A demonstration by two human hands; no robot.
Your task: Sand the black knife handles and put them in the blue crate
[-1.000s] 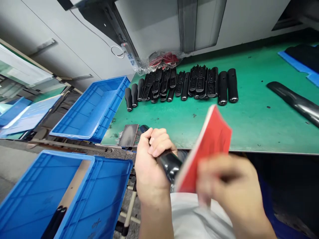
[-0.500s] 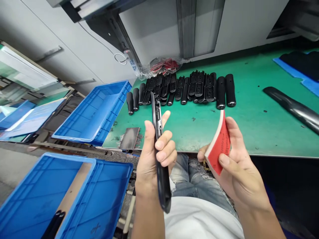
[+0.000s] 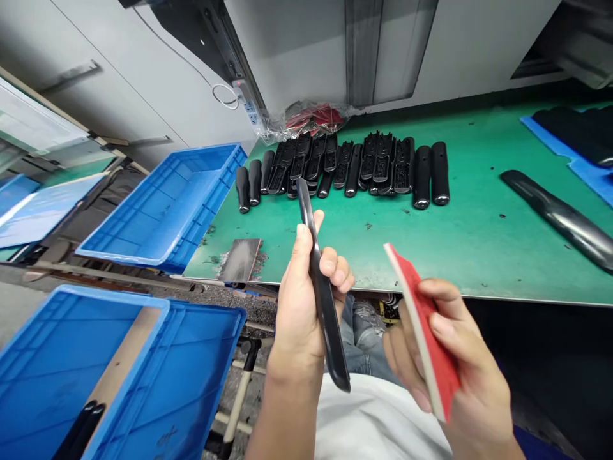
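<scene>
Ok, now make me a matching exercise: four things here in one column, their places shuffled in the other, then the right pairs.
Things
1. Red pad
2. Held black part
3. Gray square
4. Clear plastic bag

Places
A. Near left corner of the green table
B. In the left hand
C. Behind the row of black parts
D. In the right hand

Pairs: 1-D, 2-B, 3-A, 4-C

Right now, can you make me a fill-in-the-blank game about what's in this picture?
1. The left hand holds a part coloured ____.
2. The red pad is in the ____ hand.
3. The table top is coloured ____.
4. The crates are coloured ____.

Missing words: black; right; green; blue.
</scene>
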